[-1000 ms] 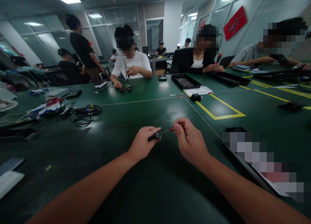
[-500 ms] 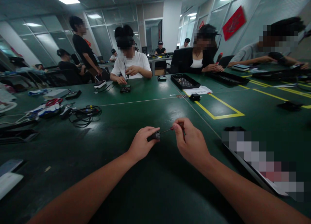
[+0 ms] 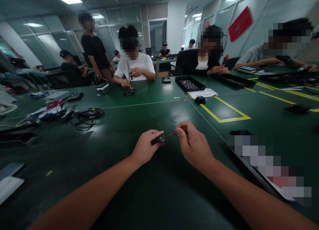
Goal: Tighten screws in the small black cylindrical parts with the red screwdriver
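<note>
One wide green table (image 3: pixel 139 123) is filling most of the glass-walled, ceiling-lit room, with several other people sitting or standing along its far side. On it, a black parts tray (image 3: pixel 190 83) is resting by yellow floor-style tape lines (image 3: pixel 225 112) at the far right, while a tangle of black cables (image 3: pixel 87 117) is lying off to the left, well apart from the hands. Over bare table near the front, the left hand (image 3: pixel 144 148) is closing around a small black cylinder (image 3: pixel 158 139), and the right hand (image 3: pixel 194 147) is pinching a thin red-handled tool (image 3: pixel 175 133) whose tip is meeting the cylinder's end.
</note>
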Available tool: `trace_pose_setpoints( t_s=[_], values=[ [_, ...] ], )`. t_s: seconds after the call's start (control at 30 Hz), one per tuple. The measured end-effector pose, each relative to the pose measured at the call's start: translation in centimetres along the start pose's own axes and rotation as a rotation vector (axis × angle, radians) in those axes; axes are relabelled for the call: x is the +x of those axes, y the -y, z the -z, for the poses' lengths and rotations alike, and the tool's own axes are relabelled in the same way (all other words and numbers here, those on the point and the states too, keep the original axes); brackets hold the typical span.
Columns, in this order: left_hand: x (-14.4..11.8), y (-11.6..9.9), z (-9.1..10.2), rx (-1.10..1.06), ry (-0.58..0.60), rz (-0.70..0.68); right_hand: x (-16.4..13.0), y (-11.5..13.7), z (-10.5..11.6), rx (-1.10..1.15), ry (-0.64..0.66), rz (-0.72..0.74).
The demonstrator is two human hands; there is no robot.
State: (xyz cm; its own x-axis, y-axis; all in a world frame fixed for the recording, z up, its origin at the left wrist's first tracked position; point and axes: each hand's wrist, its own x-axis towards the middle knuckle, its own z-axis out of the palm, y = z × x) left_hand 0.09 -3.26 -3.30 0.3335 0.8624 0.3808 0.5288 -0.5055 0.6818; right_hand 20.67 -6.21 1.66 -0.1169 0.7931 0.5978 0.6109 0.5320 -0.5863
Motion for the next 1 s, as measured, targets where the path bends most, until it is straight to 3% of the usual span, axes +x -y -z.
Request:
trace_pose_setpoints(
  t_s=[0.8, 1.0],
  values=[
    [0.05, -0.28, 0.19, 0.022, 0.008, 0.017, -0.02, 0.34, 0.27, -0.014, -0.041, 0.0],
    [0.1, -0.33, 0.18, 0.001, 0.02, 0.014, -0.23, 0.24, -0.01, 0.022, 0.037, 0.04]
  ],
)
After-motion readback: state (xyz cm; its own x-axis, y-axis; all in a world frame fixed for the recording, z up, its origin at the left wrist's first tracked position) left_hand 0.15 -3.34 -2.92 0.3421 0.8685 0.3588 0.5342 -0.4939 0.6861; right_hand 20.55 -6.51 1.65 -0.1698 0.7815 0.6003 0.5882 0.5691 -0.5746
